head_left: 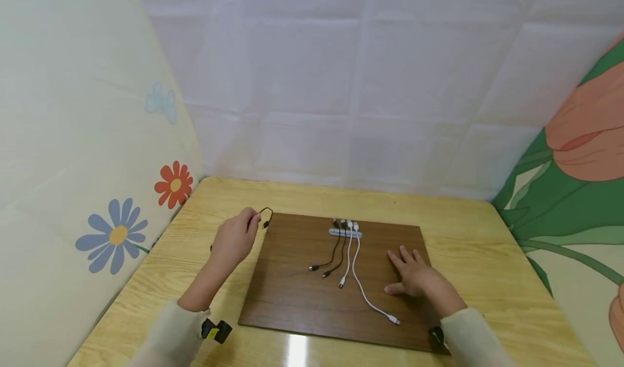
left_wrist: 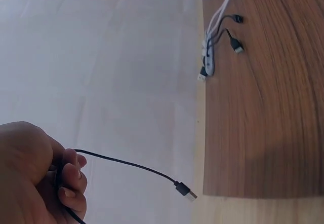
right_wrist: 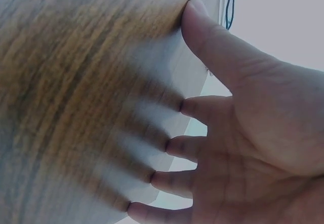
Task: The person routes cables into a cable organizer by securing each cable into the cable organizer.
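My left hand (head_left: 236,238) grips a black USB cable (left_wrist: 126,162) with curled fingers, held up beside the board's far left corner. The cable's USB plug (left_wrist: 185,190) dangles free of the fingers. My right hand (head_left: 414,276) is spread on the brown wooden board (head_left: 292,302), fingertips touching its surface in the right wrist view. Between the hands, a small pale cable holder (head_left: 345,232) sits near the board's far edge. Two black cables (head_left: 336,250) and two white cables (head_left: 358,272) run through it side by side, their near ends lying toward me.
The board lies on a yellow wood-grain table (head_left: 487,258). A white sheet (head_left: 302,85) hangs behind the table. Flower-printed panels stand at the left (head_left: 117,139) and right. A small dark item (head_left: 212,247) shows just left of the left wrist.
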